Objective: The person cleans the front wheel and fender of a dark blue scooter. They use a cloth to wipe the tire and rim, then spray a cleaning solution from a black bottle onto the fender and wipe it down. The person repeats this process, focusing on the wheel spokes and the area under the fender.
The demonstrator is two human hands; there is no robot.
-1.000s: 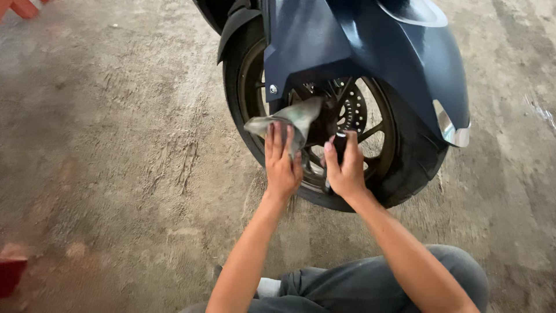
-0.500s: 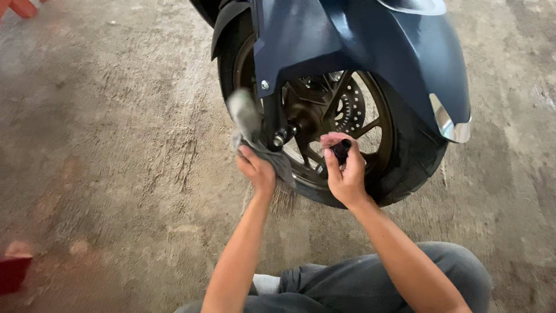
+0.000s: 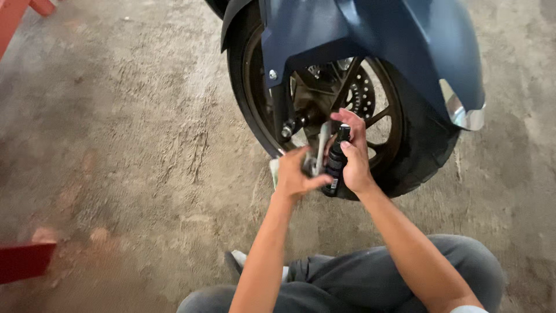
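The small black spray bottle stands upright in the right hand, whose fingers are wrapped round its body while the forefinger lies over the cap at the top. Just to the left of that hand, touching it at the thumb, the left hand is closed in a fist round a bunched grey cloth; a strip of the cloth sticks up between the two hands and a pale corner shows below the left knuckles. Both hands are held directly in front of the lower part of a scooter's front wheel, close to the dark spokes and the axle bolt, which lies just above the left hand. Above the hands, a dark blue mudguard covers the top of the tyre. Beneath the hands is a rough concrete floor, and nearer than them the person's knees in grey trousers. Far to the left of the hands, a red object sits at the frame edge.
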